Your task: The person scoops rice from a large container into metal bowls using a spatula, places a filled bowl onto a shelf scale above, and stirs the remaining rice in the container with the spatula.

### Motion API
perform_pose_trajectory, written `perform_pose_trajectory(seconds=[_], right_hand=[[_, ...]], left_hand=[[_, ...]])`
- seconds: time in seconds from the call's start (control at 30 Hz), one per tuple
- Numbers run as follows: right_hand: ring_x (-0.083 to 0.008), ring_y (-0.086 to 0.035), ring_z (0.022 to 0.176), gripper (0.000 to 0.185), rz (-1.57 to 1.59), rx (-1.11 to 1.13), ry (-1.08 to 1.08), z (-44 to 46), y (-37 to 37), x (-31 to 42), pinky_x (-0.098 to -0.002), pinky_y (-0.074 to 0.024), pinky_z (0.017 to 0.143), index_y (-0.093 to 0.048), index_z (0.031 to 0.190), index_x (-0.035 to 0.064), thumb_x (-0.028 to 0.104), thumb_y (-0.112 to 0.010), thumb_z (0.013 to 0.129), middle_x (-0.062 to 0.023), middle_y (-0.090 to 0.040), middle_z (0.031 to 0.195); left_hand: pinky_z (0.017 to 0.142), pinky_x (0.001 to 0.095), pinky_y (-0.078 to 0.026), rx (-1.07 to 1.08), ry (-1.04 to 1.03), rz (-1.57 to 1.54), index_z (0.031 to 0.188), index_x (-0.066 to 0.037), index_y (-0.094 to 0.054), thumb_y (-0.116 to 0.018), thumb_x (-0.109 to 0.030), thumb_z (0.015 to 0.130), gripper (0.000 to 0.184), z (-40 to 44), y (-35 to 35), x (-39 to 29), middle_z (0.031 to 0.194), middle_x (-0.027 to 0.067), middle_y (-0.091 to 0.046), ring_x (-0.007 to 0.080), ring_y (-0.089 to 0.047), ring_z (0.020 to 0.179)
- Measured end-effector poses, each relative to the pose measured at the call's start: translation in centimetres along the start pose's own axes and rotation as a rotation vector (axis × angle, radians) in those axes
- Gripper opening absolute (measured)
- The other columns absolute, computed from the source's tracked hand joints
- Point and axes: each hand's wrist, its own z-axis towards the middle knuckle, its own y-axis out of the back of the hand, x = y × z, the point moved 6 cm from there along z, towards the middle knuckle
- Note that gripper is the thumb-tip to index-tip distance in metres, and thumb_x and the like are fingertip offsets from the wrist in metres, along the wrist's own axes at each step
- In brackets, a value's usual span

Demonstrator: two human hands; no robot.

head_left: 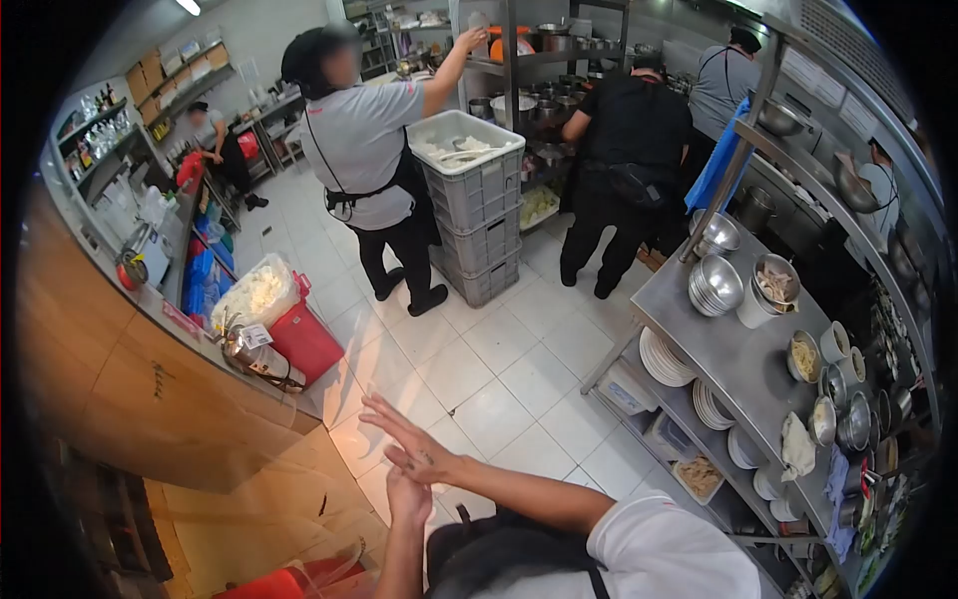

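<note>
Both of my hands meet low in the view, left of centre, above the floor. My right hand reaches in from the right with its fingers stretched out, and it holds nothing that I can see. Small dark marks show on the back of it. My left hand comes up from the bottom edge and touches the underside of the right hand near the wrist. Its fingers are largely hidden there, so their closing cannot be made out. A white sleeve covers my right upper arm, and a dark apron my front.
On the right, a steel table carries bowls and food containers, with stacked plates below. Ahead stand grey crates beside a person in grey. Another person in black bends over shelves. At left is a red bin.
</note>
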Motion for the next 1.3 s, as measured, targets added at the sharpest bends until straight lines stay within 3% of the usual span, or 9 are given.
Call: perform_pose_trajectory(seconds=[0.07, 0.1, 0.2, 0.27, 0.5, 0.67, 0.9, 1.07, 1.3], right_hand=[[-0.0317, -0.027, 0.125, 0.037, -0.064, -0.138, -0.069, -0.2, 1.6, 1.8, -0.039, -0.0231, 0.101, -0.047, 0.116, 0.0045, 0.021, -0.053, 0.082, -0.0148, -0.038, 0.128], [-0.0313, -0.034, 0.119, 0.034, -0.178, -0.135, -0.02, 5.4, 6.7, -3.7, -0.0383, -0.0276, 0.098, -0.049, 0.112, 0.0033, 0.016, -0.054, 0.08, -0.0149, -0.043, 0.122], [-0.0289, -0.049, 0.102, 0.028, -0.309, -0.287, 0.015, 6.1, 9.6, -5.1, -0.0356, -0.0383, 0.087, -0.054, 0.101, 0.0011, 0.006, -0.058, 0.074, -0.0139, -0.053, 0.107], [-0.0267, -0.054, 0.087, 0.023, -0.547, -0.363, -0.062, 8.0, 11.8, -4.7, -0.0319, -0.0431, 0.076, -0.06, 0.092, 0.0031, 0.005, -0.063, 0.069, -0.0108, -0.057, 0.094], [-0.0223, -0.053, 0.078, 0.028, -0.717, -0.411, -0.182, 15.9, 12.9, -9.6, -0.0313, -0.0443, 0.067, -0.063, 0.093, 0.0049, 0.008, -0.069, 0.066, -0.0096, -0.057, 0.089], [-0.0184, -0.052, 0.071, 0.024, -0.767, -0.441, -0.235, 21.5, 13.4, -13.5, -0.0273, -0.0444, 0.059, -0.064, 0.088, 0.0044, 0.005, -0.069, 0.065, -0.0085, -0.054, 0.087], [-0.0186, -0.052, 0.07, 0.021, -0.736, -0.498, -0.297, 25.8, 14.6, -18.7, -0.0261, -0.0436, 0.06, -0.065, 0.085, 0.0036, 0.003, -0.068, 0.064, -0.0077, -0.056, 0.08], [-0.0198, -0.051, 0.069, 0.016, -0.614, -0.595, -0.267, 29.1, 15.0, -22.2, -0.0285, -0.042, 0.06, -0.065, 0.08, 0.0032, 0.003, -0.068, 0.064, -0.0061, -0.057, 0.078], [-0.0221, -0.053, 0.068, 0.013, -0.631, -0.43, -0.111, 33.2, 18.0, -27.4, -0.0296, -0.0437, 0.057, -0.058, 0.081, -0.0001, 0.002, -0.063, 0.069, -0.0082, -0.056, 0.077]], left_hand=[[0.091, 0.034, -0.04, 0.053, 0.024, 0.065, 0.125, 0.002, -0.032, -0.043, -0.026, 0.09, 0.046, -0.9, 1.3, 0.3, 0.124, 0.0117, -0.041, 0.0232, -0.042, 0.114], [0.093, 0.0348, -0.037, 0.145, -0.016, -0.029, 0.126, 0.002, -0.031, -0.04, -0.029, 0.09, 0.048, 8.7, -2.4, -1.7, 0.126, 0.0127, -0.039, 0.0234, -0.04, 0.116], [0.099, 0.0363, -0.028, 0.387, 0.042, -0.187, 0.128, 0.004, -0.026, -0.031, -0.04, 0.091, 0.058, 12.2, -5.6, -6.2, 0.133, 0.0151, -0.031, 0.0244, -0.031, 0.122], [0.101, 0.0356, -0.022, 0.537, 0.168, -0.401, 0.131, 0.004, -0.021, -0.026, -0.054, 0.087, 0.072, 15.3, -7.9, -9.0, 0.136, 0.0152, -0.025, 0.024, -0.023, 0.126], [0.096, 0.0309, -0.027, 0.843, 0.438, -0.563, 0.133, 0.002, -0.016, -0.026, -0.073, 0.074, 0.096, 24.8, -12.1, -14.0, 0.139, 0.0142, -0.019, 0.0212, -0.022, 0.125], [0.086, 0.029, -0.034, 0.848, 0.605, -0.589, 0.134, 0.001, -0.001, -0.028, -0.073, 0.073, 0.099, 31.0, -12.6, -17.2, 0.139, 0.0153, -0.016, 0.0214, -0.031, 0.117], [0.088, 0.0305, -0.034, 0.902, 0.678, -0.655, 0.135, -0.002, -0.001, -0.029, -0.074, 0.073, 0.099, 37.9, -13.2, -19.3, 0.139, 0.0148, -0.014, 0.022, -0.029, 0.12], [0.103, 0.0329, -0.018, 0.8, 0.515, -0.492, 0.135, -0.004, -0.002, -0.028, -0.074, 0.073, 0.097, 42.9, -13.9, -20.1, 0.141, 0.0124, -0.011, 0.0204, -0.013, 0.129], [0.106, 0.0342, -0.007, 0.659, 0.397, -0.352, 0.136, -0.005, -0.003, -0.025, -0.073, 0.073, 0.095, 50.3, -14.3, -20.0, 0.141, 0.013, -0.009, 0.022, -0.007, 0.131]])
